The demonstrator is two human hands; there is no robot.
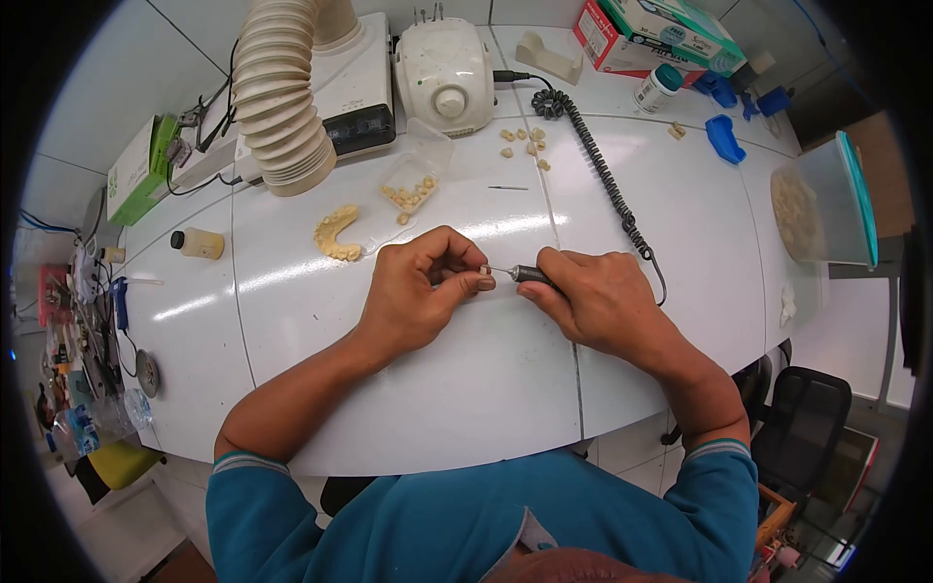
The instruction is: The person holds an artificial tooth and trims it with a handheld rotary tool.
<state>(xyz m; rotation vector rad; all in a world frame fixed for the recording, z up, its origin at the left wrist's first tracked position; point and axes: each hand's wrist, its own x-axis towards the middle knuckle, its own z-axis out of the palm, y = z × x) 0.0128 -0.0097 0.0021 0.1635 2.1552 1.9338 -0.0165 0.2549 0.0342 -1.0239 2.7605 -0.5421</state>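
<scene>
Head view: the left hand (pixel 413 291) pinches a small pale piece (pixel 486 270) between thumb and fingertips, above the white counter (pixel 466 389). Facing it, the right hand (pixel 612 301) is wrapped around a dark rotary handpiece (pixel 530 275), whose thin metal tip points at the piece; at this size I can't be sure whether the two touch. Beyond the right hand, a coiled black cord (pixel 598 170) runs up to a cream control box (pixel 445 85), which sits well past both hands. Just beyond the left hand lie a yellowish arch-shaped cast (pixel 333 233) and a clear plastic box (pixel 432 155) with small tooth-like pieces (pixel 408 194) in it. A slim metal rod (pixel 507 188) and a loose cluster of similar pieces (pixel 525 144) lie farther out, between the hands. A small capped bottle (pixel 199 243) is on its side, well left of the left hand; a teal-lidded tub (pixel 802 204) stands well right of the right hand.
</scene>
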